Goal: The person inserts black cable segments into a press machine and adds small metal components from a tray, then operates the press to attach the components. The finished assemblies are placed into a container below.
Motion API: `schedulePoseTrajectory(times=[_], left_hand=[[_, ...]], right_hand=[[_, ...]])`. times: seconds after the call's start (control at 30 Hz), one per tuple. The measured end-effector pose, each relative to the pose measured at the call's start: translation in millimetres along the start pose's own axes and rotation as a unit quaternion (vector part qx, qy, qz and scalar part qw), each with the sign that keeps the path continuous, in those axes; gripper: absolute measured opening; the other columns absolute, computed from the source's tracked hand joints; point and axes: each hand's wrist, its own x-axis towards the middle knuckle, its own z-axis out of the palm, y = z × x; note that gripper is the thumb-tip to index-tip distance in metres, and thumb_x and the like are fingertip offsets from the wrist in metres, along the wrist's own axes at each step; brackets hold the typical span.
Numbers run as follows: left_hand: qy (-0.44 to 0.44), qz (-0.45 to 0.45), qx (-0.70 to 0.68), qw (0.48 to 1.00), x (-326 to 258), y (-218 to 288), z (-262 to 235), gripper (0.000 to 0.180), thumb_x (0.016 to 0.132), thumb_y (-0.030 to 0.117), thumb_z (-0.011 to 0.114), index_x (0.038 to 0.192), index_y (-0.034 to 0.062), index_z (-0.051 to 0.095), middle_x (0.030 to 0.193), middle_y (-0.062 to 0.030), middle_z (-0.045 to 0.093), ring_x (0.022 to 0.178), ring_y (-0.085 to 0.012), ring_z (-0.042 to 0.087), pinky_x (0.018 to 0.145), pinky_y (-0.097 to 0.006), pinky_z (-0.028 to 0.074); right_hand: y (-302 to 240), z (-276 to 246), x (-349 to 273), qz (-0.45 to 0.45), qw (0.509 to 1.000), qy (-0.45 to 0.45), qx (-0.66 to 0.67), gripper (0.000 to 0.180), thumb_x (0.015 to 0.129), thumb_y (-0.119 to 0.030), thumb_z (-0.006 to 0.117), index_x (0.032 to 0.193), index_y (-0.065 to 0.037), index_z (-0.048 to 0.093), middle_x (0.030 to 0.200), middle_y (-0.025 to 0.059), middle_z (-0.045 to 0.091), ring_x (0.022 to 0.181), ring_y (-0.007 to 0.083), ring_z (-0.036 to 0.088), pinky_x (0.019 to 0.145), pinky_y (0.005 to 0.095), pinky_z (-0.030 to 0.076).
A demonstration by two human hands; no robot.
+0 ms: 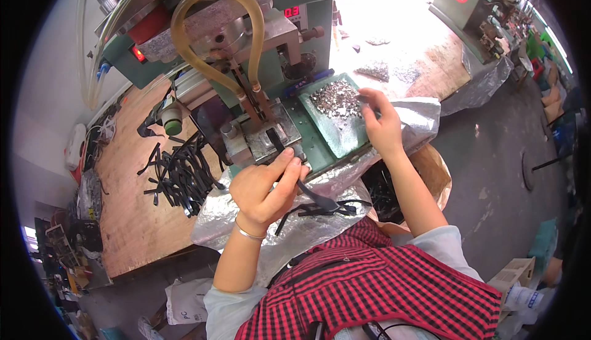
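Your left hand (261,192) pinches a flat, black fabric-like strap (322,203), whose far end lies on the grey metal block (257,146) of the green press and whose near end hangs toward you. Your right hand (383,126) is at the right edge of a pale green rectangular tray (342,143), its curled fingers beside a heap of small shiny pieces (335,99); you cannot tell whether it grips one.

Left of the press, a loose pile of black straps (181,177) lies on the worn, pale wooden worktop (132,208). Crinkled silver foil (217,217) drapes over the front edge in front of you. An open brown paper sack (436,177) stands by your right forearm. Beyond, a grey floor (486,149) stretches past another green machine (455,11) at upper right, while a white sack (186,301) lies at lower left.
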Motion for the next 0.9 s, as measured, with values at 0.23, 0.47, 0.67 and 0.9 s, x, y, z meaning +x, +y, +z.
schedulePoseTrajectory(times=[0.23, 0.47, 0.67, 0.9], left_hand=[[0.02, -0.007, -0.03, 0.999, -4, -4, 5, 0.029, 0.077, 0.009, 0.09, 0.102, 0.009, 0.077, 0.1, -0.0108, 0.079, 0.064, -0.0183, 0.068, 0.052, -0.028, 0.051], [-0.068, -0.179, -0.121, 0.974, -12, 24, -24, 0.045, 0.078, 0.001, 0.085, 0.121, 0.0042, 0.073, 0.122, -0.0194, 0.076, 0.088, -0.0242, 0.078, 0.073, -0.029, 0.06], [0.046, -0.213, 0.086, 0.972, -66, 33, -114, 0.03, 0.084, 0.006, 0.082, 0.113, 0.0041, 0.075, 0.11, -0.0141, 0.077, 0.073, -0.025, 0.069, 0.066, -0.032, 0.053], [-0.018, -0.323, 0.257, 0.911, -52, -100, -119, 0.009, 0.086, 0.011, 0.08, 0.09, 0.0048, 0.075, 0.101, -0.0115, 0.072, 0.098, -0.0299, 0.063, 0.089, -0.041, 0.048]], right_hand=[[2, 5, -25, -0.031, 0.982, -0.098, -0.157, 0.014, 0.084, -0.01, 0.076, 0.098, -0.007, 0.074, 0.098, 0.0103, 0.07, 0.099, 0.0303, 0.066, 0.089, 0.0405, 0.052], [0, 26, -17, -0.084, 0.957, -0.091, -0.262, 0.015, 0.082, -0.017, 0.078, 0.086, -0.006, 0.069, 0.093, 0.0116, 0.068, 0.096, 0.0358, 0.065, 0.084, 0.0471, 0.053], [-5, 3, -39, 0.074, 0.996, -0.033, -0.019, 0.007, 0.092, -0.001, 0.069, 0.099, 0.001, 0.066, 0.087, 0.0058, 0.069, 0.084, 0.0137, 0.067, 0.081, 0.0291, 0.053], [-27, 19, -37, 0.003, 1.0, -0.007, -0.003, 0.014, 0.088, -0.005, 0.079, 0.102, 0.0, 0.076, 0.097, 0.0106, 0.073, 0.089, 0.0221, 0.071, 0.084, 0.0336, 0.054]])
